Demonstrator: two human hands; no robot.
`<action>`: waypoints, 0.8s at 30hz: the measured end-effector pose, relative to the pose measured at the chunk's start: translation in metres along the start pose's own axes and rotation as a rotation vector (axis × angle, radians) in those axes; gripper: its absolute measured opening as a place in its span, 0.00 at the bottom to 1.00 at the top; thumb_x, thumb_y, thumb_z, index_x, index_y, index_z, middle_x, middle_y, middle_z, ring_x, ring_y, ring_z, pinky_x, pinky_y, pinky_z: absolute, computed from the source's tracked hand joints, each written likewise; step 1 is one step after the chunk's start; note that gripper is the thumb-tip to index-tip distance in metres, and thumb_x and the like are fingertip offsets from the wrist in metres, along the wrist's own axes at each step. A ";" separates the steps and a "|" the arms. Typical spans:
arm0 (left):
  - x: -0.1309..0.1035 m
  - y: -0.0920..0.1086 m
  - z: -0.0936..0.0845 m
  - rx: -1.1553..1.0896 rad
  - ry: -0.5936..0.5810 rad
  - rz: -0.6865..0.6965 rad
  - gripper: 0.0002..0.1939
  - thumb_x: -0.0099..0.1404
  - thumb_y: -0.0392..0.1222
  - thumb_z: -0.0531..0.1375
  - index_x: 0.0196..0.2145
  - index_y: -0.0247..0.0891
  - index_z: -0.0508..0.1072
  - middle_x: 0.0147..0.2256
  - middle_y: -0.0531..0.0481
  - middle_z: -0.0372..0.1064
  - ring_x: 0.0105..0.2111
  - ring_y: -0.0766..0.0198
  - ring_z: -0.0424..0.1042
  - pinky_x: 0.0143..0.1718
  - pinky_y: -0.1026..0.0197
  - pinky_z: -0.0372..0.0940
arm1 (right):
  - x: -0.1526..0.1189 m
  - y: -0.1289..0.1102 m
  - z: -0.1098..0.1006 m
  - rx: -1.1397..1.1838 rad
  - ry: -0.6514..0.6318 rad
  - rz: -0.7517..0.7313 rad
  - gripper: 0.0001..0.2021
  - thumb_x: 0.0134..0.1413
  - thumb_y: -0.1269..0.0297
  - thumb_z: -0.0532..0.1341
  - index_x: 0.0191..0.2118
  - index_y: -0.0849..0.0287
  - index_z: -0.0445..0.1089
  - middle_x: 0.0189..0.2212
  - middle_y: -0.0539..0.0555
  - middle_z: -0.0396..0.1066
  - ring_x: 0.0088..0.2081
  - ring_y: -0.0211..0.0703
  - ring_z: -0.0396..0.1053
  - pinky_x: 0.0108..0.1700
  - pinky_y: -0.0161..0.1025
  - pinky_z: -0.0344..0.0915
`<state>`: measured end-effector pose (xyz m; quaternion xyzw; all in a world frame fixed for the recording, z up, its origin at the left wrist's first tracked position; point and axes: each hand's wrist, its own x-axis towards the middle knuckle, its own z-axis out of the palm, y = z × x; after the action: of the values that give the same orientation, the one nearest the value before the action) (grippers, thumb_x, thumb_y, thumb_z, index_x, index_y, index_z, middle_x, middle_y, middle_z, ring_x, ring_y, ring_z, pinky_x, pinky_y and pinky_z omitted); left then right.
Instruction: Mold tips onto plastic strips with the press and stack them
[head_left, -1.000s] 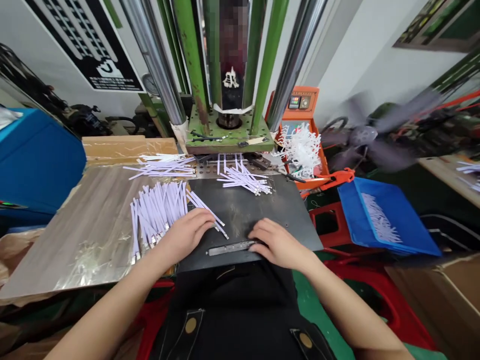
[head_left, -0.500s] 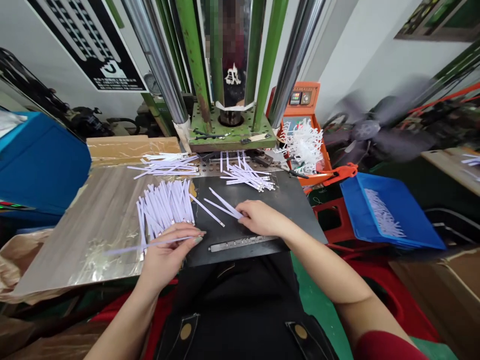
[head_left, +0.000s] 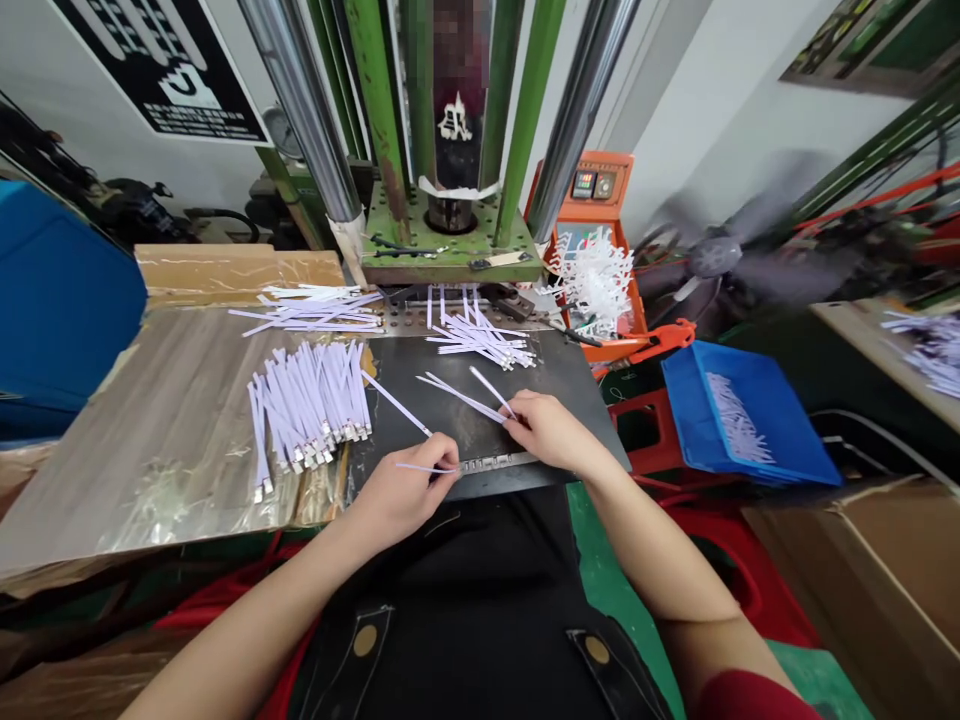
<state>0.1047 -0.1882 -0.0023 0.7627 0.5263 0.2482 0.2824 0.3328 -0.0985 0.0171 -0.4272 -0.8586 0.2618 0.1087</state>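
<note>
My left hand [head_left: 405, 495] is closed, pinching one thin pale flat cable [head_left: 411, 466] at the left end of a slotted metal bar [head_left: 491, 463]. The fingers hide that end of the bar. To the right, my right hand [head_left: 551, 430] is closed round a few pale flat cables [head_left: 463, 396], which fan out leftward over the black plate [head_left: 405, 360]. A single loose cable [head_left: 397, 405] lies just above my left hand. Beside it on the left is a thick pile of cables [head_left: 315, 400] with small metal ends.
A green press [head_left: 450, 262] stands behind the plate, with another cable pile [head_left: 480, 340] before it. More cables [head_left: 307, 310] lie at the back left. On the right are an orange box [head_left: 637, 325] heaped with white pieces, a blue bin [head_left: 795, 420] and a spinning fan [head_left: 712, 255].
My left hand has moved right with its cable, from beside the left pile to the metal bar. The cables in my right hand have spread apart. The whole view has shifted slightly.
</note>
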 end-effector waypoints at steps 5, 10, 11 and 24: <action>0.005 0.016 -0.007 0.165 -0.154 -0.019 0.02 0.68 0.38 0.51 0.36 0.42 0.61 0.31 0.54 0.71 0.28 0.65 0.70 0.30 0.64 0.58 | -0.007 0.009 0.009 0.415 0.182 0.019 0.04 0.57 0.70 0.60 0.34 0.60 0.72 0.26 0.48 0.66 0.27 0.37 0.63 0.33 0.34 0.59; 0.006 0.021 -0.005 0.271 -0.197 -0.020 0.03 0.69 0.38 0.51 0.36 0.42 0.62 0.30 0.55 0.70 0.26 0.65 0.68 0.28 0.64 0.56 | -0.009 0.012 0.029 0.689 0.185 0.067 0.08 0.56 0.60 0.61 0.35 0.60 0.71 0.22 0.47 0.65 0.23 0.36 0.61 0.27 0.32 0.58; 0.006 0.021 -0.003 0.301 -0.197 -0.032 0.03 0.68 0.38 0.51 0.35 0.42 0.63 0.29 0.55 0.70 0.26 0.64 0.69 0.28 0.64 0.55 | -0.009 0.012 0.032 0.727 0.180 0.067 0.08 0.55 0.60 0.62 0.34 0.60 0.70 0.22 0.47 0.65 0.23 0.36 0.61 0.26 0.32 0.57; 0.029 0.007 -0.010 -0.469 0.006 -0.133 0.19 0.63 0.48 0.59 0.49 0.37 0.75 0.42 0.45 0.74 0.38 0.60 0.77 0.41 0.60 0.72 | -0.008 -0.014 0.035 0.740 0.127 -0.043 0.05 0.52 0.64 0.62 0.31 0.60 0.70 0.23 0.47 0.67 0.24 0.34 0.61 0.29 0.31 0.57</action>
<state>0.1115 -0.1606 0.0122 0.6391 0.5040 0.3470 0.4659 0.3136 -0.1239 -0.0047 -0.3564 -0.7061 0.5250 0.3143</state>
